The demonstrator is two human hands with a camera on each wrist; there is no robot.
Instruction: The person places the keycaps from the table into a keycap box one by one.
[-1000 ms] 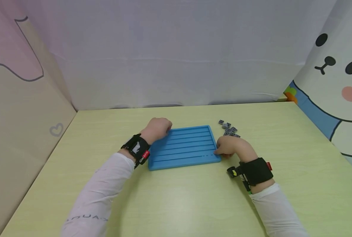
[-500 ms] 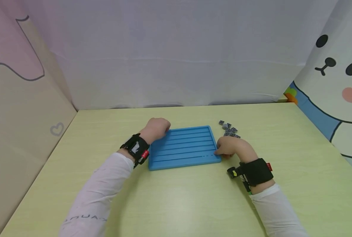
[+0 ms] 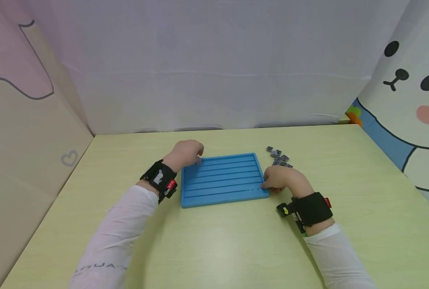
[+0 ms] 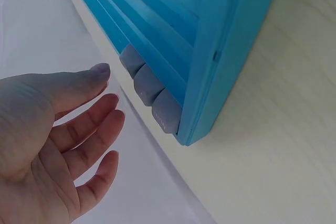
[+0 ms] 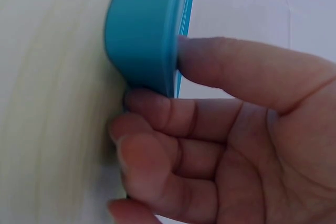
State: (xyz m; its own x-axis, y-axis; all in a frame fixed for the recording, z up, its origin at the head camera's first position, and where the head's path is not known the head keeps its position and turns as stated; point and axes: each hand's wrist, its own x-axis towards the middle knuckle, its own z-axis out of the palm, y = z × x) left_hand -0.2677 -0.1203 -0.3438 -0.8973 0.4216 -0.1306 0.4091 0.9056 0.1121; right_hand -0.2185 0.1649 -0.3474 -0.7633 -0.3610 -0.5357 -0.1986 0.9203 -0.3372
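A blue ridged tray [image 3: 223, 178] lies on the table between both hands. My left hand [image 3: 185, 153] hovers at its far left corner, holding nothing. In the left wrist view, the fingers of that hand are parted from the thumb, just apart from three grey keycaps [image 4: 148, 84] lined up in the tray's end row. My right hand [image 3: 283, 178] pinches the tray's right edge near the front corner. The right wrist view has the thumb on top of the tray wall [image 5: 139, 30] and a fingertip against its underside.
Several loose grey keycaps [image 3: 279, 157] lie in a small pile beyond my right hand, beside the tray. A white cloth [image 3: 214, 100] hangs along the table's back edge. Printed panels stand at left and right.
My left hand has moved up and left from the tray's far left corner, and its thumb and fingers have parted. The right hand and the tray have stayed in place.
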